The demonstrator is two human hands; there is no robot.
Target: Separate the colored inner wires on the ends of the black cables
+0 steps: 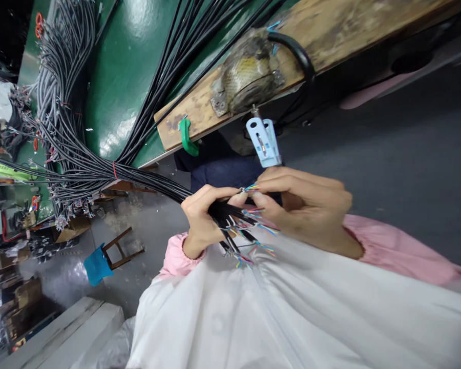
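Observation:
A bundle of black cables (153, 180) runs from the green table to my left hand (207, 215), whose fingers are wrapped round it near the stripped ends. Thin coloured wires (267, 250) fan out from those ends in front of the white apron. My right hand (307, 205) pinches the blue and yellow wires of one cable between thumb and forefinger, its fingertips close to my left thumb. A red tie (114, 170) circles the bundle. Just above my right hand is a light blue clip (263, 141), attached below a tape-wrapped device (248, 72).
The green table (115, 77) carries more black cables and a large grey cable bundle (67, 56). A wooden board (330, 31) lines its edge, with a green hook (187, 137) on it. A blue stool (98, 261) stands on the floor at lower left.

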